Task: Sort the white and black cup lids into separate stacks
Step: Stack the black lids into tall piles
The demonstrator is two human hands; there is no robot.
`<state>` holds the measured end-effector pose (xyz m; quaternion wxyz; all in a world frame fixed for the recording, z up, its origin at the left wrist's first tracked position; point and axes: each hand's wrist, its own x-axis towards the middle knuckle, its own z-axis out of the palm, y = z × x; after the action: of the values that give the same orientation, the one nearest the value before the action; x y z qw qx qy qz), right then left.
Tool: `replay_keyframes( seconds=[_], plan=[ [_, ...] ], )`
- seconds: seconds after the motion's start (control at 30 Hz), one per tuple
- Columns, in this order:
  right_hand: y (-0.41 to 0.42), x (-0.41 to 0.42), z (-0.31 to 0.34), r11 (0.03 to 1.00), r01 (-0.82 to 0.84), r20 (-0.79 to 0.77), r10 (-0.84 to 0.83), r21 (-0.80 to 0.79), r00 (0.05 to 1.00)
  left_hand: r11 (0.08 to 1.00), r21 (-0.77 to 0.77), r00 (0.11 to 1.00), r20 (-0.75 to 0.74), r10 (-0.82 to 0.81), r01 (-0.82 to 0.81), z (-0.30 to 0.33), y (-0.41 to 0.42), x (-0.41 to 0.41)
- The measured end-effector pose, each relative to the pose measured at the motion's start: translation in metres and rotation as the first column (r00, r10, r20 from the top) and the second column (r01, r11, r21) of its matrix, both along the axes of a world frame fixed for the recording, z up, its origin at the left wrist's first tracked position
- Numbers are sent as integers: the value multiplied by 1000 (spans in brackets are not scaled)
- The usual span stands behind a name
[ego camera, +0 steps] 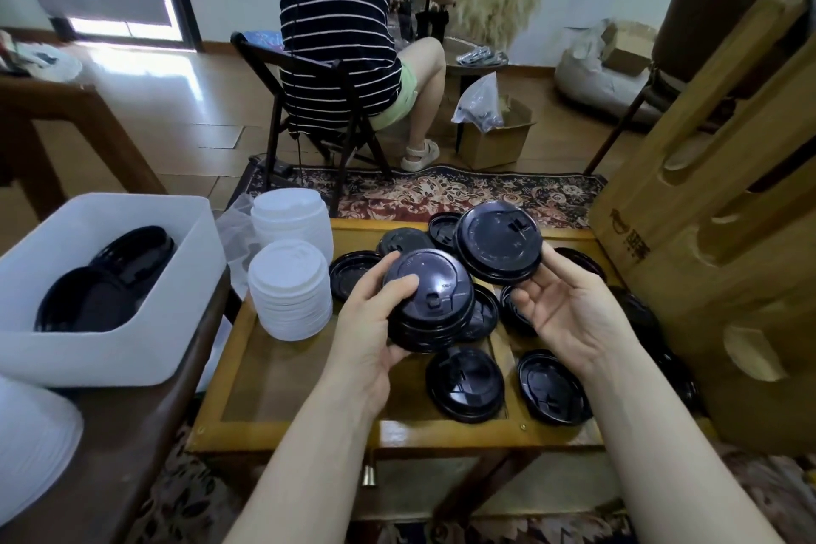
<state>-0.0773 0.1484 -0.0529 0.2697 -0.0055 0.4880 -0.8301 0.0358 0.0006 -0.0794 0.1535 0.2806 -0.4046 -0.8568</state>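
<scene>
Stacking black lids: left hand grips stack of black lids at frame centre; right hand pinches single black lid w/ fingertips, just upper right. Align rims concentrically, then press down.

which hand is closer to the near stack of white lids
Left. The left hand, gripping a stack of black lids, is just right of the near white stack. The right hand is farther right, holding one black lid.
</scene>
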Motion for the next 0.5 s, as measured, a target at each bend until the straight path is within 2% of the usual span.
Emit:
replay_keyframes(
  seconds=[0.17, 0.3, 0.4, 0.5],
  plan=[
    [2, 0, 2, 999, -41, -22, 40, -21, 999, 1000, -20, 1000, 20, 2, -1, -2, -2, -1],
    [-4, 7, 0, 984, -139, -90, 149, 114, 985, 998, -49, 999, 42, -29, 31, -2, 2, -2],
    [-13, 12, -4, 961, -50, -164, 97, 270, 982, 994, -85, 996, 59, -62, 67, -1, 9, -2],
    [-18, 13, -6, 935, 32, -208, 45, 352, 977, 996, -64, 995, 85, -52, 58, 1, 14, -1]
  ],
)
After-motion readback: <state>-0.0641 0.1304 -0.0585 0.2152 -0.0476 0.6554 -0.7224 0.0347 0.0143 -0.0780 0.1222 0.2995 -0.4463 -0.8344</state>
